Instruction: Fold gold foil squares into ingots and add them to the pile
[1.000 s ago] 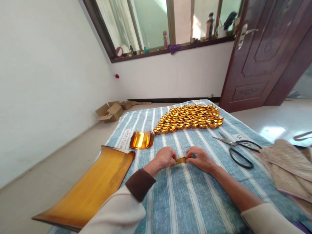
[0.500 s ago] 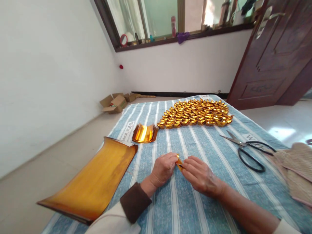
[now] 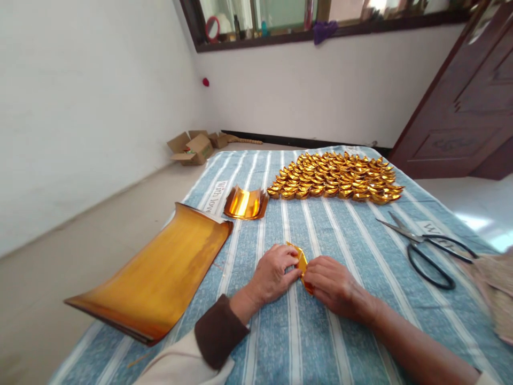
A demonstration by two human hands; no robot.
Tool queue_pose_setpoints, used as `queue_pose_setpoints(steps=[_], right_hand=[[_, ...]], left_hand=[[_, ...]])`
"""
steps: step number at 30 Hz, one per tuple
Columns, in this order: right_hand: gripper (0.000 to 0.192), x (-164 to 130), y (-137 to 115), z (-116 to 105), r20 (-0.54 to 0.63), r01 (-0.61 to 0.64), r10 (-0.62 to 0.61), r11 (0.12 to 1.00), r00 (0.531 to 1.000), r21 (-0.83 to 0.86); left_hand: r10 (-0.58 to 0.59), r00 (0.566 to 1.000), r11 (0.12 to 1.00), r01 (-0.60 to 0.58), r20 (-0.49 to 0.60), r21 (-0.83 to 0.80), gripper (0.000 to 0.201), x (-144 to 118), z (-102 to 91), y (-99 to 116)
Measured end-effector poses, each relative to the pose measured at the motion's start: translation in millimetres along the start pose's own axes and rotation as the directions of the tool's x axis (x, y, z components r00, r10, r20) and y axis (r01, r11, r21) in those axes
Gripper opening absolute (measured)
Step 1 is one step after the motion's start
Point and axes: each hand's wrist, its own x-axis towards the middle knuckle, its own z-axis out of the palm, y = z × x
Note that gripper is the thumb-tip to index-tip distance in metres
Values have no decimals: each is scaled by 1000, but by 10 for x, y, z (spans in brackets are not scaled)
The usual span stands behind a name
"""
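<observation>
My left hand and my right hand meet over the blue striped cloth, pinching a small folded piece of gold paper between their fingertips. The piece stands up between the hands, partly hidden by the fingers. Farther back lie several rows of folded gold paper ingots. A small curled stack of gold sheets rests to the left of them. A large stack of gold paper sheets lies at my left and overhangs the cloth's edge.
Black-handled scissors lie on the cloth at the right, beside a beige folded cloth. Open cardboard boxes sit on the floor by the wall. A dark wooden door stands at the back right.
The gold piece lay flat and stretched between my hands; the hands have come together and it now stands folded upright. The view has tilted down and shifted.
</observation>
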Motion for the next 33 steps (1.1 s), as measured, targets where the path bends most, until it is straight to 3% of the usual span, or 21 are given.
queue_pose_setpoints(steps=[7, 14, 23, 33], right_hand=[[23, -31, 74, -98, 76, -58, 51, 994, 996, 90], [14, -20, 63, -84, 2, -178, 180, 971, 984, 159], [6, 56, 98, 32, -87, -327, 350, 922, 933, 205], [10, 67, 116, 118, -129, -441, 467, 878, 875, 188]], left_hand=[[-29, 1000, 999, 30, 10, -30, 7, 5, 27, -16], [-22, 999, 998, 24, 36, -64, 10, 26, 3, -21], [-36, 995, 994, 45, 89, -104, 10, 46, -39, -4], [-13, 997, 989, 23, 70, -147, 10, 54, -77, -10]])
